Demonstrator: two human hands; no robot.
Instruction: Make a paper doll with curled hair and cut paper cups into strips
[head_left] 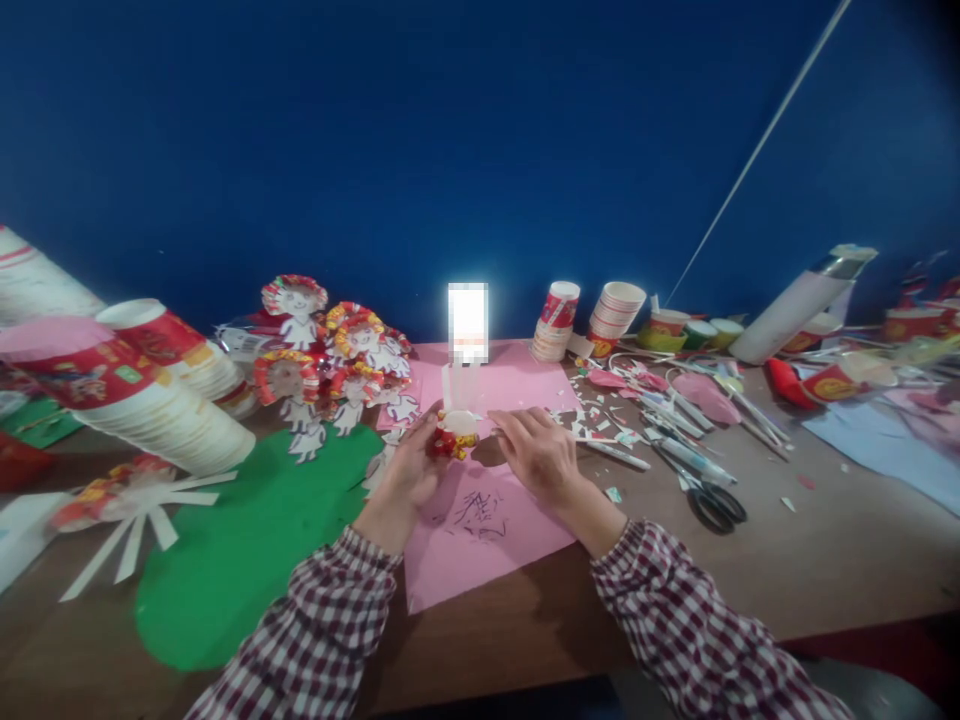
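My left hand (411, 465) is closed around a paper cup (454, 440) with a red and yellow printed wall. Its white base faces up, and several narrow white strips stand up from its far side. To the right of the cup, my right hand (541, 452) is palm down with its fingers stretched towards the strips. The thumb of that hand is hidden, and I cannot tell whether its fingertips touch the cup. Under both hands lies a pink paper sheet (450, 570) with dark pen scribbles.
Several paper figures with cup-strip manes (349, 385) stand at left behind a green paper shape (247, 560). Stacked cups (172, 420) lean farther left; another cup stack (556, 322) stands at the back. Black-handled scissors (716, 507), pens and paper scraps lie right, near a white cylinder (787, 310).
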